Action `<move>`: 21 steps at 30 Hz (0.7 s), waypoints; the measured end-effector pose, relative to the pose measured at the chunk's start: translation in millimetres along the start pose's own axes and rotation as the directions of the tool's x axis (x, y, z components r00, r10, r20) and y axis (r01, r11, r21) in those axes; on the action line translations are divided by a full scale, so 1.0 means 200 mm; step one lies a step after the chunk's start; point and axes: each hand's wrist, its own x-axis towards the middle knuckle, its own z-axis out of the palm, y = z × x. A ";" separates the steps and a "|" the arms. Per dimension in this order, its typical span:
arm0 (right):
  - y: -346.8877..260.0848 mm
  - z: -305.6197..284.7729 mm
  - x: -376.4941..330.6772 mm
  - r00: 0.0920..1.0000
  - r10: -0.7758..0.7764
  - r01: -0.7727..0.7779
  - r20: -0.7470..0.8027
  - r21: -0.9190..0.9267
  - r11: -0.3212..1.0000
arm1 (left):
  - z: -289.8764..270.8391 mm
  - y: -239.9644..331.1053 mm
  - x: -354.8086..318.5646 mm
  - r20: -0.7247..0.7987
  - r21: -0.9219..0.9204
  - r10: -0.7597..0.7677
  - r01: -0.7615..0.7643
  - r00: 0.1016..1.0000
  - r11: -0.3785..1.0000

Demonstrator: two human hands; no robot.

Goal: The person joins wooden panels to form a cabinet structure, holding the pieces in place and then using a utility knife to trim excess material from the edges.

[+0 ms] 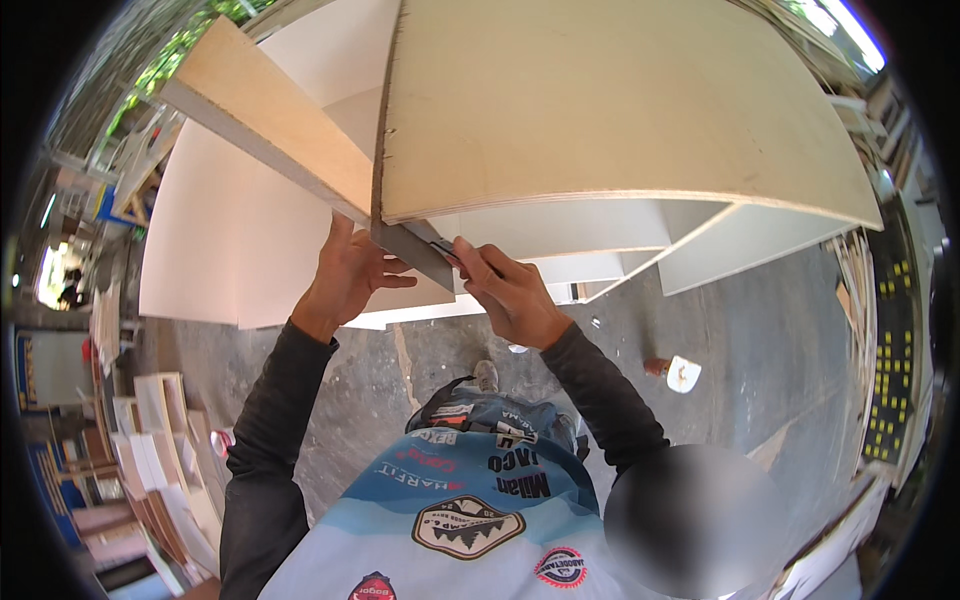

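My right hand is closed round a small utility knife, whose dark blade points up and left. The blade lies by the lower corner of a grey edge strip. That strip runs along the rough left edge of a large pale wooden panel. My left hand is under the near end of a long wooden board, with its fingers stretched and apart. One fingertip meets the board's lower edge; the other fingers reach toward the strip. Most of the knife's handle is hidden in my right hand.
White cabinet panels stand beyond my hands on the left. Below the large panel is an open compartment. A white-topped object sits on the concrete floor. Stacked wood pieces line the left side; slats lean at the right.
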 end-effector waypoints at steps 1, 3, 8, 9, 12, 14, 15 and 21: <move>0.02 0.02 0.03 0.999 -0.025 0.026 0.026 -0.030 0.999 | -0.01 -0.01 0.00 -0.016 0.013 -0.003 0.003 1.000 1.000; 0.07 0.08 0.07 0.995 -0.087 0.093 0.058 -0.107 0.990 | 0.00 0.01 -0.02 -0.067 0.033 -0.002 0.004 0.998 0.999; 0.12 0.16 0.06 0.987 -0.150 0.155 0.057 -0.105 0.982 | 0.04 0.03 -0.07 -0.193 0.012 0.036 -0.034 0.981 0.999; 0.13 0.17 0.07 0.983 -0.182 0.185 0.037 -0.110 0.977 | 0.05 0.04 -0.07 -0.196 0.020 0.047 -0.044 0.979 0.999; 0.15 0.17 0.08 0.982 -0.187 0.190 0.040 -0.078 0.979 | 0.08 0.05 -0.09 -0.210 0.032 0.060 -0.054 0.976 0.998; 0.16 0.17 0.09 0.980 -0.195 0.198 0.048 -0.051 0.979 | 0.09 0.06 -0.08 -0.234 0.032 0.058 -0.052 0.971 0.998; 0.16 0.16 0.09 0.978 -0.201 0.203 0.054 -0.040 0.978 | 0.10 0.06 -0.08 -0.246 0.034 0.062 -0.055 0.967 0.998; 0.17 0.17 0.10 0.974 -0.225 0.225 0.036 -0.012 0.974 | 0.09 0.04 -0.09 -0.273 0.042 0.069 -0.060 0.959 0.997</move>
